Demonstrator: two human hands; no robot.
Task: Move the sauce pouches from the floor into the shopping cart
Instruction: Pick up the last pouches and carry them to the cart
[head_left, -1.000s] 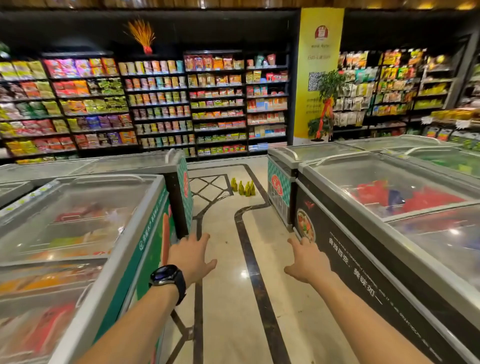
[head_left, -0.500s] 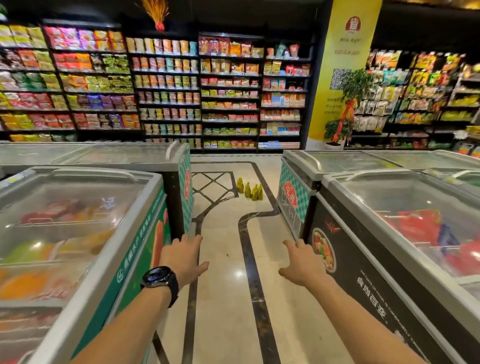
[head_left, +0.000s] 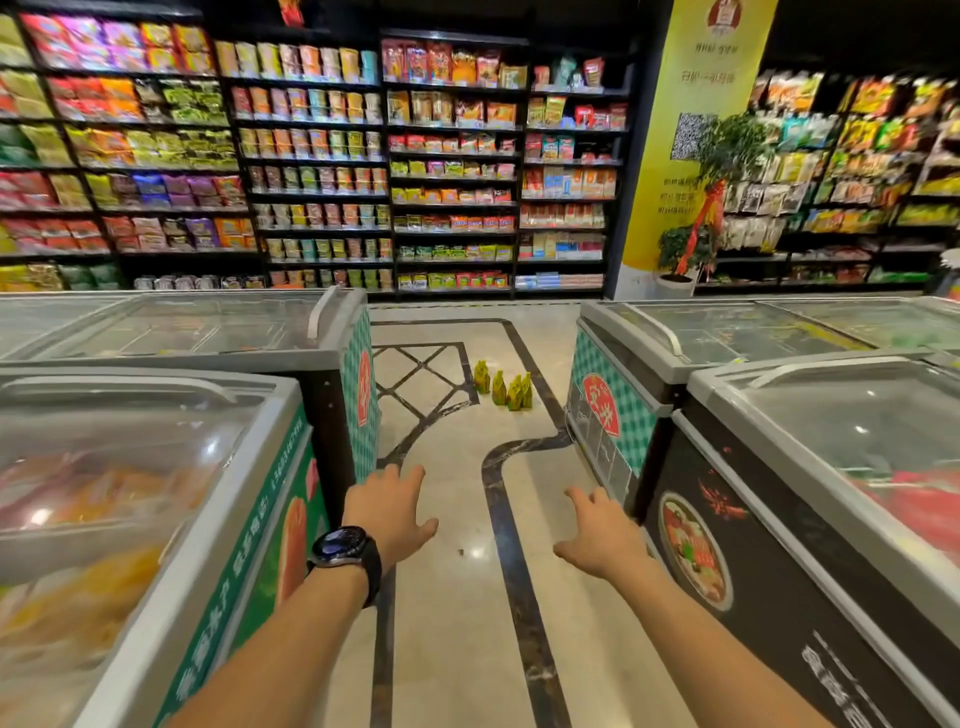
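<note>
1. The sauce pouches (head_left: 503, 389) stand upright on the floor (head_left: 457, 613), at about 12 o'clock from the person, well apart from both hands. They are small and yellow-green, in a close group; I count about four, but the far ones overlap, so the number is not sure.
2. The left hand (head_left: 388, 512) is stretched forward over the floor, palm down, at about 11 o'clock. Its fingers (head_left: 402, 475) are spread wide and hold nothing. A black watch (head_left: 344, 545) is on the left wrist.
3. The right hand (head_left: 602, 530) is also stretched forward, palm down, at about 1 o'clock. Its fingers (head_left: 582, 496) are loosely spread and also hold nothing.
4. The aisle goes between chest freezers with glass lids. The near left freezer (head_left: 156, 519) has a green front, and the near right freezer (head_left: 810, 519) has a black front with a round food picture.
5. The pouches stand between the two far freezers, just beside a dark stripe in the floor pattern.
6. At the far end, at 12 o'clock, tall shelves (head_left: 322, 156) are full of coloured packets. At about 1 o'clock there is a yellow pillar (head_left: 691, 78) with a potted plant (head_left: 691, 244) in front of it.
</note>
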